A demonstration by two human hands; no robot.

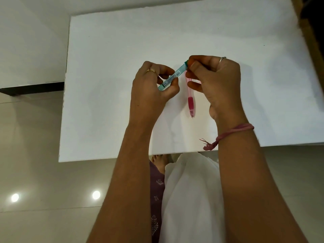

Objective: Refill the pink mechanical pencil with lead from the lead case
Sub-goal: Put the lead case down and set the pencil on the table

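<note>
Pink translucent plastic mechanical pencil [190, 100] hanging tip-down below the right hand [217, 79], tucked under its curled lower fingers, long axis running toward the body. Slim teal translucent lead case [172, 76] being pinched by the left hand [154, 81], slanting up to the right thumb and forefinger gripping its dark green cap [186, 63]. Probably uncapping: pulling straight along the case, keeping it level, avoiding spilling leads onto the white table [105, 50].

The right hand [213, 81] hides the pink mechanical pencil's [190, 102] upper end and the lead case's [172, 77] cap end inside its grip.
</note>
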